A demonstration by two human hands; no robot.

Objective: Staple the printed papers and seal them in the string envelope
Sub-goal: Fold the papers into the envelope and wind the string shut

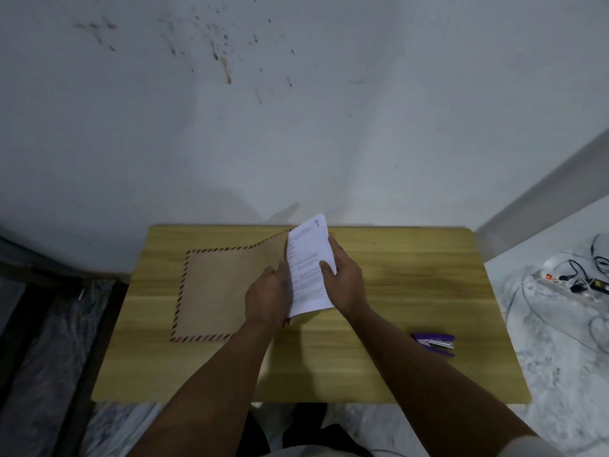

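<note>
A brown envelope (217, 288) with a red-striped border lies on the left half of the wooden table (412, 285), its right edge lifted. The white printed papers (308, 258) stand tilted at that open edge, their left side against the envelope's mouth. My left hand (268, 296) grips the envelope's raised right edge beside the papers. My right hand (344, 282) holds the papers from the right, fingers across the printed face. A purple stapler (435, 344) lies on the table to the right of my right forearm, apart from both hands.
A stained white wall rises behind the table. On the floor at the right lie a power strip (566, 283) with a lit red switch and tangled black cables. Dark flooring and a plastic-covered surface run along the left.
</note>
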